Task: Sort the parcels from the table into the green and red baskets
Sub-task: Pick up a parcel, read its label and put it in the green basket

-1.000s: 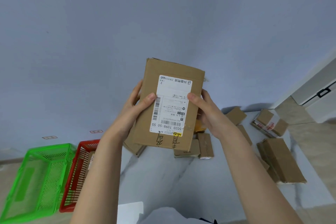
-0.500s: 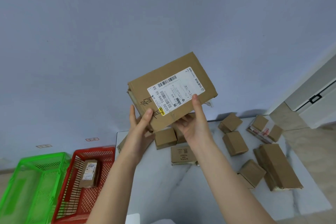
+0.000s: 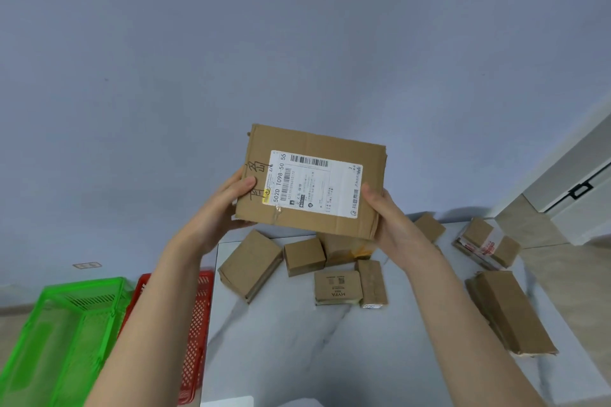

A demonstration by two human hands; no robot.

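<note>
I hold a flat brown cardboard parcel [image 3: 334, 145] with a white shipping label up in front of me, above the table's far edge. My left hand [image 3: 224, 205] grips its left side and my right hand [image 3: 386, 218] grips its right side. The label faces me, turned sideways. Several smaller brown parcels [image 3: 251, 264] lie on the white marble table [image 3: 297, 347] below. A green basket [image 3: 66, 334] and a red basket [image 3: 198, 324] stand on the floor at the left; my left forearm hides part of the red one.
A long flat parcel [image 3: 509, 311] lies near the table's right edge, and a taped one [image 3: 486, 244] sits at the far right corner. A blue-grey wall fills the background. A white door [image 3: 582, 185] is at the right.
The parcel has turned in my hands from upright to lying sideways, with the label's long side now level. My hands moved from its lower edge to its left and right sides.
</note>
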